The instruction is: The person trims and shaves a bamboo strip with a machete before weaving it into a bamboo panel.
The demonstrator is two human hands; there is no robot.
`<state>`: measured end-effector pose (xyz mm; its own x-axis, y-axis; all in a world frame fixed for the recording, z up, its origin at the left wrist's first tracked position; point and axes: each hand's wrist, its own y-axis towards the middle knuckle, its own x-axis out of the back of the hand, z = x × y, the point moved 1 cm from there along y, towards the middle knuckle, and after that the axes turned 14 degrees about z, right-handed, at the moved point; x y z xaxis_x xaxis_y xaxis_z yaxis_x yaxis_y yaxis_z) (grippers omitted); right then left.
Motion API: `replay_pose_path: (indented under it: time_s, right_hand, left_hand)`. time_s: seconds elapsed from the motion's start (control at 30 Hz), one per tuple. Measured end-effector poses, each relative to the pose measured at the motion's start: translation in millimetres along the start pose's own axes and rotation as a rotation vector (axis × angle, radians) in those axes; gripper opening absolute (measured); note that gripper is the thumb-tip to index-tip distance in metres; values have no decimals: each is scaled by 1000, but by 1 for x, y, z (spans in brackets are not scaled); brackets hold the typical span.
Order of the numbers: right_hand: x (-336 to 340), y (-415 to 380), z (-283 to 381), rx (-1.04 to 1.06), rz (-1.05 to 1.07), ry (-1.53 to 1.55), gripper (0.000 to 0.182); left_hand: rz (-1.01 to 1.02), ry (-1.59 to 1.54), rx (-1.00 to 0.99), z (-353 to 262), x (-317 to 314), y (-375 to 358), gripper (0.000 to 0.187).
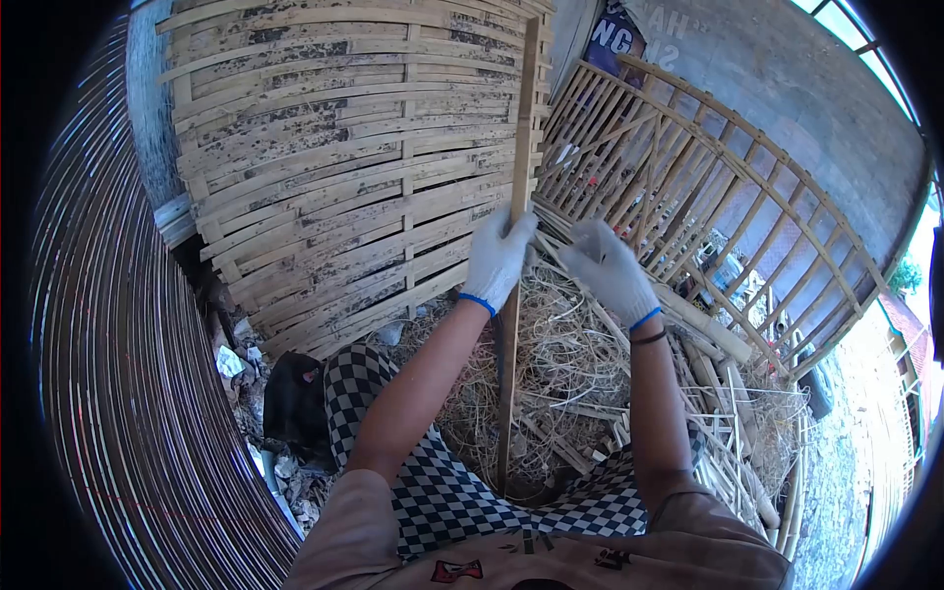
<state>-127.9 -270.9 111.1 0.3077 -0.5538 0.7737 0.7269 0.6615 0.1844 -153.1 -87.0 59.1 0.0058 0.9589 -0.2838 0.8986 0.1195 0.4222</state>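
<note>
My left hand (498, 258), in a white knit glove with a blue cuff, is closed around a long bamboo strip (526, 108). The strip stands nearly upright, its lower end down between my knees. Along its left side, below the hand, runs a narrow dark piece (500, 349) whose kind I cannot make out. To the right of the strip and apart from it, my right hand (602, 267) is raised in a matching glove. Its fingers are loosely curled, with a gap to the thumb, and nothing shows in them.
A woven bamboo panel (344, 157) leans ahead on the left. Bamboo slat frames (728, 177) lean against the grey wall (787, 108) on the right. Shavings (560, 344) cover the ground before me, beside cut bamboo pieces (723, 393). Many thin strips (128, 344) hang or stand far left.
</note>
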Motion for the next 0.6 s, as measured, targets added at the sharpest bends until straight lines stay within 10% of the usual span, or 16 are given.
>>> replay_pose_path:
  time_s: [0.23, 0.33, 0.6]
  right_hand:
    - [-194, -125, -97, -106, 557, 483, 62]
    - [-252, -165, -107, -389, 527, 449, 47]
    - [-241, -152, -117, -295, -27, 165, 24]
  left_hand:
    - [-466, -144, -254, -102, 79, -9, 21]
    - [-498, -195, -399, -122, 120, -28, 34]
    - [-317, 4, -419, -120, 166, -34, 70]
